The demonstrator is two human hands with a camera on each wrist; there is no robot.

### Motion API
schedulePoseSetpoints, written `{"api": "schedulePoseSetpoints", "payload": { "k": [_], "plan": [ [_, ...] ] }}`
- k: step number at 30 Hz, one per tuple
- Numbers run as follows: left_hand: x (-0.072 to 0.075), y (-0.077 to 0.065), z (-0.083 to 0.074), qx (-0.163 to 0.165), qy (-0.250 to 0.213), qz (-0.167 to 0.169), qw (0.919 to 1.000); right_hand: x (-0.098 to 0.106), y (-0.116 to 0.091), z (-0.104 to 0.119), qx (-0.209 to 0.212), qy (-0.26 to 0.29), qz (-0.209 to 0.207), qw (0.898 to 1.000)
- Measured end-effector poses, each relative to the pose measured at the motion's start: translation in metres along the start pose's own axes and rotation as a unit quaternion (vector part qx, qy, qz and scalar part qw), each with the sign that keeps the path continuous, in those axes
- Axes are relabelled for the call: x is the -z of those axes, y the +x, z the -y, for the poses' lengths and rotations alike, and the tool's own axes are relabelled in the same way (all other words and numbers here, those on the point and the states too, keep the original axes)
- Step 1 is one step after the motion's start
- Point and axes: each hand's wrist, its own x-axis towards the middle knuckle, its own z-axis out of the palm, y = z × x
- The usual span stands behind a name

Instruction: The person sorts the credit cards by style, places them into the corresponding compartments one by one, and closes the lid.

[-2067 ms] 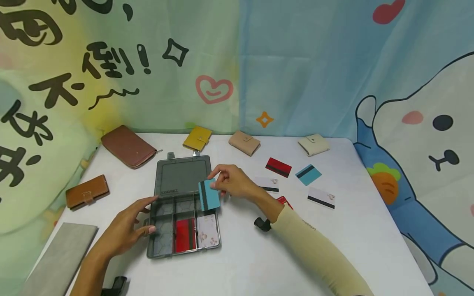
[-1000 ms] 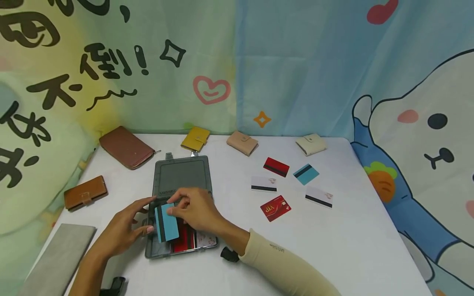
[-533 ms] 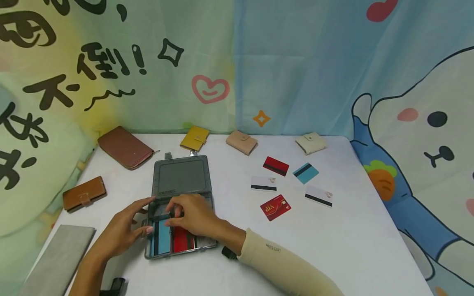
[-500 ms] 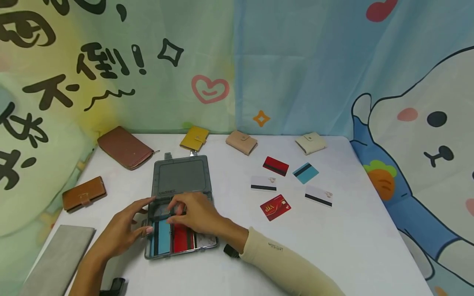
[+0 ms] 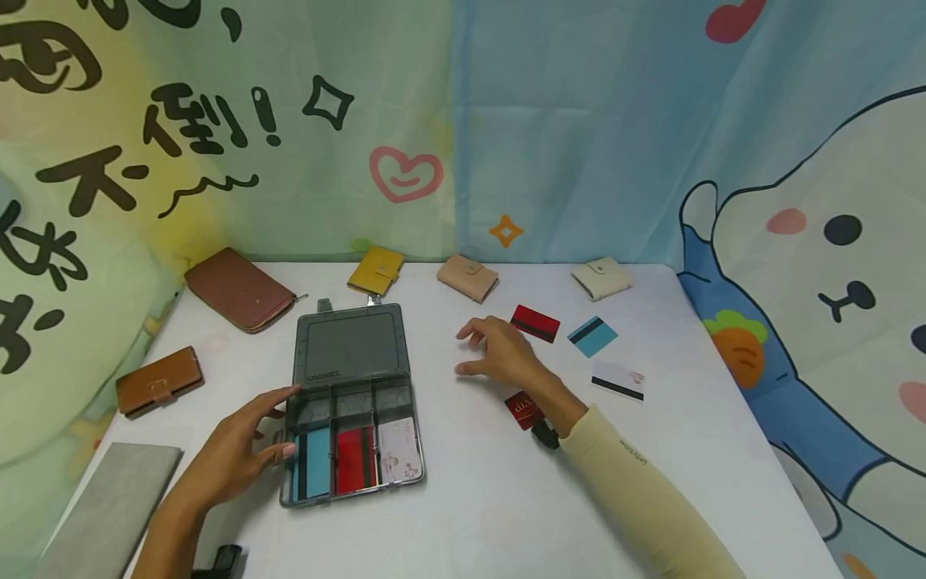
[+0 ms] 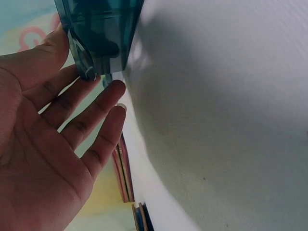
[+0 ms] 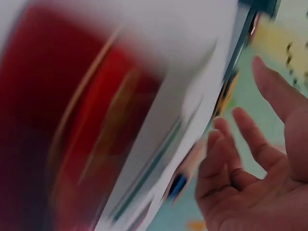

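Note:
My left hand [image 5: 242, 450] rests at the left edge of a grey compartment box [image 5: 350, 342], its lid folded back. In the left wrist view its fingers look fairly straight, touching the box's side [image 6: 103, 43]. The front compartments hold a blue card [image 5: 315, 462], a red card [image 5: 353, 458] and a white card [image 5: 399, 450]. My right hand [image 5: 502, 354] hovers over the table right of the box, fingers loosely bent and holding nothing. Beneath its wrist lies a red VIP card [image 5: 524, 410], blurred in the right wrist view; a white striped card [image 7: 151, 168] shows there too.
Right of my right hand lie a red card [image 5: 535, 322], a blue card [image 5: 593, 336] and a white card [image 5: 618, 379]. Along the back stand a brown zip wallet [image 5: 242, 289] and yellow [image 5: 376, 270], tan [image 5: 468, 277] and cream [image 5: 602, 279] wallets. Left are a brown wallet [image 5: 161, 381] and grey slab [image 5: 108, 511].
My right hand carried a blue card left into the front left compartment and let it go, then moved back right over the loose cards. My left hand stayed at the box's edge.

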Motion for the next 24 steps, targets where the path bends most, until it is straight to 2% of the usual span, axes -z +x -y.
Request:
{"api": "schedulePoseSetpoints", "payload": {
  "k": [3, 5, 11, 18, 20, 24],
  "plan": [
    [0.0, 0.0, 0.0, 0.004, -0.001, 0.004, 1.0, 0.013, -0.003, -0.022, -0.051, -0.051, 0.001, 0.997],
    [0.0, 0.001, 0.0, 0.007, -0.001, 0.007, 1.0, 0.019, -0.005, -0.033, -0.079, -0.065, 0.001, 0.995],
    [0.001, 0.001, -0.001, 0.014, -0.002, 0.009, 0.9999, 0.022, -0.008, -0.051, -0.108, -0.061, 0.003, 0.992],
    [0.002, 0.001, 0.0, 0.012, -0.006, 0.009, 0.9999, 0.018, -0.007, -0.043, -0.087, -0.034, -0.013, 0.996],
    [0.002, 0.001, 0.0, 0.014, -0.007, 0.01, 0.9998, 0.017, -0.009, -0.036, -0.068, -0.013, -0.018, 0.997],
    [0.002, 0.001, -0.001, 0.017, -0.007, 0.012, 0.9998, 0.015, -0.016, -0.016, 0.004, 0.069, -0.015, 0.997]
  ]
}}
